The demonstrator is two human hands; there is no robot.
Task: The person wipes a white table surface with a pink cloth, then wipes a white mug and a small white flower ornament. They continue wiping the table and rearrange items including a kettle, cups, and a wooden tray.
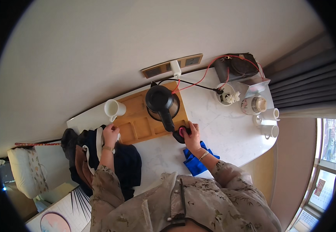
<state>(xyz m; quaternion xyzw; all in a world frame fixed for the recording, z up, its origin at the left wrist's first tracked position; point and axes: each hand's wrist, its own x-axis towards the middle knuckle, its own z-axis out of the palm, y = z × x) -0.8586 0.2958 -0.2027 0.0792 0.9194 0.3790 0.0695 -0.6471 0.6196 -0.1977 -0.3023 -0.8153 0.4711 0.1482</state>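
My right hand [191,136] holds a small black item with a pink part [179,134], close to the handle of a black electric kettle [159,98]. The kettle stands on a wooden tray [127,120] with several compartments. My left hand [111,134] is at the tray's left end, its fingers bent; a bit of something white shows beside them, and I cannot tell whether they grip it. Just above that hand a white mug [115,109] stands at the tray's corner. Dark clothes [127,162] lie under and around my left forearm. A blue cloth [195,162] lies beneath my right wrist.
A wall socket strip [192,60] carries a white charger [175,68] with a red cable. On the right of the white table [159,158] are a round white container [222,100], a brown bag [243,67], a patterned jar [249,105] and white cups [270,131]. A grey curtain hangs beyond.
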